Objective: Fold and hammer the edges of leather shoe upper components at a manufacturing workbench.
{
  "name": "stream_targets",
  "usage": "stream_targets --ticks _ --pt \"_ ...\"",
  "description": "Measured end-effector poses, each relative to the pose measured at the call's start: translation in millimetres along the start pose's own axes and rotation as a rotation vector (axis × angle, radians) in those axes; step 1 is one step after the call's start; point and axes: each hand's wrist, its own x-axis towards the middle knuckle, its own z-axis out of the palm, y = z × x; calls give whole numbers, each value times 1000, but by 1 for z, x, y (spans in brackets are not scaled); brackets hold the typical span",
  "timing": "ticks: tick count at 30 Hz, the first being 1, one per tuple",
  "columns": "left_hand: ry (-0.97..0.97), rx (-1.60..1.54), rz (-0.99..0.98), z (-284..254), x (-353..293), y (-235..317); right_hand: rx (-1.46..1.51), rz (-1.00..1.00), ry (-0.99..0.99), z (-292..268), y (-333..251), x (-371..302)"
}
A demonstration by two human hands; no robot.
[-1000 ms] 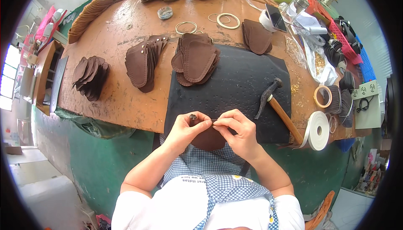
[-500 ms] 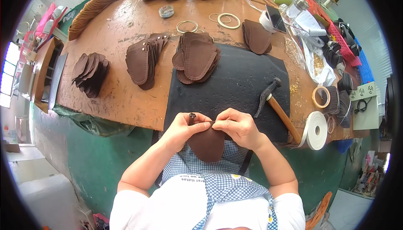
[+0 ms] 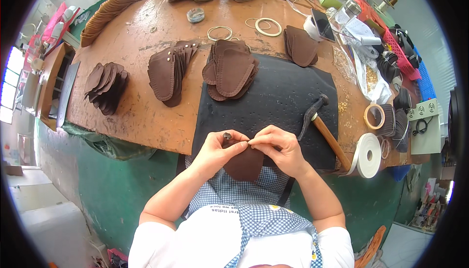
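In the head view, we see the left hand (image 3: 222, 149) with its thumb and fingers closed on a brown leather piece (image 3: 244, 167), which hangs in front of the checked apron (image 3: 234, 189) at the near edge of the black mat (image 3: 264, 114). The same hand also grips a dark-tipped tool (image 3: 227, 136). We find the right hand (image 3: 283, 153) with fingertips pinched together at the leather's upper edge; what they pinch is too small for us to tell. A hammer (image 3: 330, 139) rests on the mat, right of the hands.
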Motion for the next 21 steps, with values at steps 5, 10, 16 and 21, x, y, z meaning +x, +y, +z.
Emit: stream_targets --ticks 5,10,16,21 --pt "50 61 89 0 2 -4 449 420 137 4 -13 -6" --pt "81 168 133 3 3 -6 389 497 184 14 -10 -9" --pt "78 280 153 7 7 3 384 477 214 19 -11 -10" --pt "94 299 124 9 6 3 412 467 235 21 -10 -10"
